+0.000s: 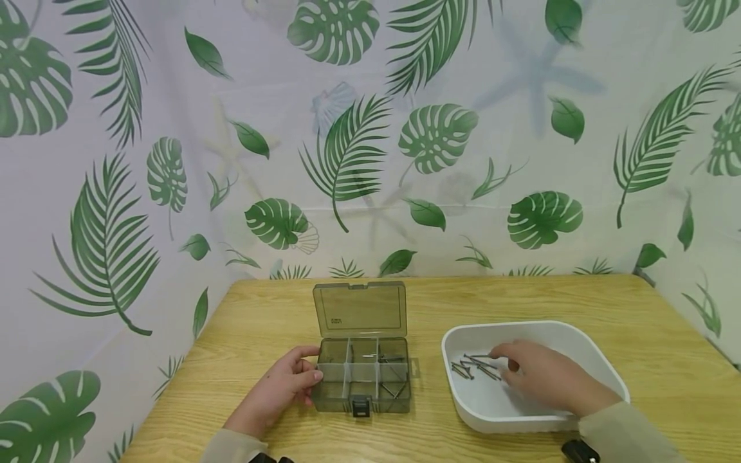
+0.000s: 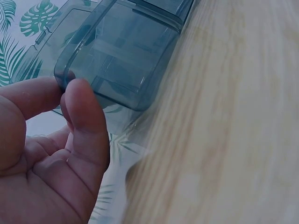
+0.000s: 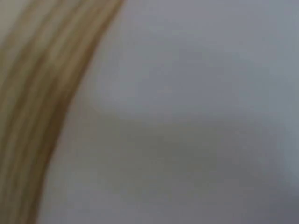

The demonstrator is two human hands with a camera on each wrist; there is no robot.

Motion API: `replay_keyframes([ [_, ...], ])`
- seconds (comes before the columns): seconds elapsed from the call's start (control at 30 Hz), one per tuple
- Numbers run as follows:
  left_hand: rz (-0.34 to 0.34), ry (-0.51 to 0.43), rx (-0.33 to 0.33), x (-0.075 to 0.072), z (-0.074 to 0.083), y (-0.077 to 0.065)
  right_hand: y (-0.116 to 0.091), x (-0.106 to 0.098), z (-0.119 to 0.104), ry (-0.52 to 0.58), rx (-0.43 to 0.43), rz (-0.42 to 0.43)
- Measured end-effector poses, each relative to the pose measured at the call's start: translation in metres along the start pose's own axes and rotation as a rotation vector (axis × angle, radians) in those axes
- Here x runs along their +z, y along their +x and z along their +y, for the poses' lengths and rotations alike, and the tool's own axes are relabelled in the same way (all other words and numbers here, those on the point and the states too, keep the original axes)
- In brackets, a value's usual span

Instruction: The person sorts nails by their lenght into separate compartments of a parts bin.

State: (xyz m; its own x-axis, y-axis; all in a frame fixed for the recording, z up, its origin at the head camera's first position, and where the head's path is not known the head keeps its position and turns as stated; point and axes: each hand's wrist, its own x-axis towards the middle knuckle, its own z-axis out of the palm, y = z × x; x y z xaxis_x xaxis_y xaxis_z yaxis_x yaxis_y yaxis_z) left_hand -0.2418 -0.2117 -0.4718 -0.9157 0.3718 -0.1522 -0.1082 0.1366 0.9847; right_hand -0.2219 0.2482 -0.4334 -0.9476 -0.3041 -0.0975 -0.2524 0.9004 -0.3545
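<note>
A smoky see-through compartment box (image 1: 363, 376) stands on the table with its lid (image 1: 360, 310) raised. Several long metal screws (image 1: 395, 389) lie in its right-hand compartments. My left hand (image 1: 283, 386) holds the box by its left wall; in the left wrist view the thumb (image 2: 85, 105) and a finger meet at its edge. My right hand (image 1: 547, 376) reaches into a white tray (image 1: 529, 423), index finger and thumb apart, the index fingertip by one of several loose screws (image 1: 477, 366). The right wrist view shows only blurred white and wood.
The wooden table (image 1: 266, 308) carries the box left of centre and the tray on the right, with a narrow strip of wood between them. A leaf-printed cloth (image 1: 370, 161) hangs behind and along both sides.
</note>
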Motion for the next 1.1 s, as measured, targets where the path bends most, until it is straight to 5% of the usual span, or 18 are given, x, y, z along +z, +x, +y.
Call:
replay_keyframes([
  [0.43, 0.0, -0.001, 0.0, 0.001, 0.0, -0.001, -0.007, 0.007, 0.002, -0.006, -0.005, -0.063],
  [0.8, -0.005, -0.004, 0.002, 0.002, 0.0, 0.0, -0.015, 0.0, 0.017, -0.081, 0.027, -0.013],
  [1.1, 0.002, 0.003, -0.006, 0.001, 0.001, -0.001, 0.002, 0.006, 0.009, -0.065, 0.05, -0.014],
])
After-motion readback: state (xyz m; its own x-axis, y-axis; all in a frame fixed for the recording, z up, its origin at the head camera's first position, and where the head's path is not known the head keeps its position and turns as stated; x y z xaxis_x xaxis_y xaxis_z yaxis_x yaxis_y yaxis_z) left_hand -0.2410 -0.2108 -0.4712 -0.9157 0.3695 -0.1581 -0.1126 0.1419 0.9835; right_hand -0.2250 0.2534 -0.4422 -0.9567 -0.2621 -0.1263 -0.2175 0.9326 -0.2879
